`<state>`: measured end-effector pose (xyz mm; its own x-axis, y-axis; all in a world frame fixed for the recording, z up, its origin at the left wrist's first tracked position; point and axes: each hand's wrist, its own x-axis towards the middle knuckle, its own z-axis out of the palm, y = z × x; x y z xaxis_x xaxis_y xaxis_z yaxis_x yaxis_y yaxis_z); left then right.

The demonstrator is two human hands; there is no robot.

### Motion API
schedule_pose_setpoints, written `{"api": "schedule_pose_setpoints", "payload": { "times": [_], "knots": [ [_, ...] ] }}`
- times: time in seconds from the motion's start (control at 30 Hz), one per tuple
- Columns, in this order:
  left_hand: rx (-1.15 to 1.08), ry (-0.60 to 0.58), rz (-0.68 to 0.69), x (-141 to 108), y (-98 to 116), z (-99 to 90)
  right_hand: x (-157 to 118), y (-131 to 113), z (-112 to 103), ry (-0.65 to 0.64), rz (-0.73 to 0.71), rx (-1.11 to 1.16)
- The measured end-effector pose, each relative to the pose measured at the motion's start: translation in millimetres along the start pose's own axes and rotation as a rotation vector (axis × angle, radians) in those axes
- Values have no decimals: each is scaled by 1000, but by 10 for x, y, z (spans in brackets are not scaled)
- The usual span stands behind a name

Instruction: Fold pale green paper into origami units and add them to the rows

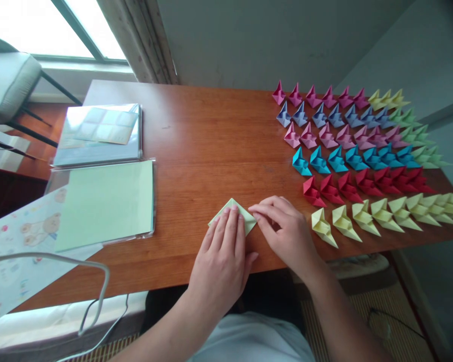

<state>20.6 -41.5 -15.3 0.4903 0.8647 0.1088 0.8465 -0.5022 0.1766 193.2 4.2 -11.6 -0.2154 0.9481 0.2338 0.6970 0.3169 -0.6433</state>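
A small folded square of pale yellow-green paper (232,203) lies flat on the wooden table, turned with one corner pointing away from me. My left hand (222,251) rests over it, fingers stretched out and pressing it down, so the middle of the paper is hidden. At the paper's right corner is my right hand (283,229), its thumb and index finger brought together there. Whether those fingertips pinch the corner or only touch it, I cannot quite make out.
Rows of folded paper pieces stand at the right, including yellow (345,223), red (330,190) and blue (318,161) ones. Light green paper sheets (109,201) lie at the left on a clear sleeve, below a wrapped pack (98,153). A white cable (105,279) loops at the front left.
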Motion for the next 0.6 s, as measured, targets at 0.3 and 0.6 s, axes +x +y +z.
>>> {"api": "schedule_pose_setpoints", "payload": {
  "times": [0.3, 0.6],
  "knots": [
    [48, 9, 23, -31, -6, 53, -239, -30, 105, -46, -174, -195],
    [46, 27, 53, -46, -24, 77, -379, -19, 79, -110, -255, -447]
  ]
}}
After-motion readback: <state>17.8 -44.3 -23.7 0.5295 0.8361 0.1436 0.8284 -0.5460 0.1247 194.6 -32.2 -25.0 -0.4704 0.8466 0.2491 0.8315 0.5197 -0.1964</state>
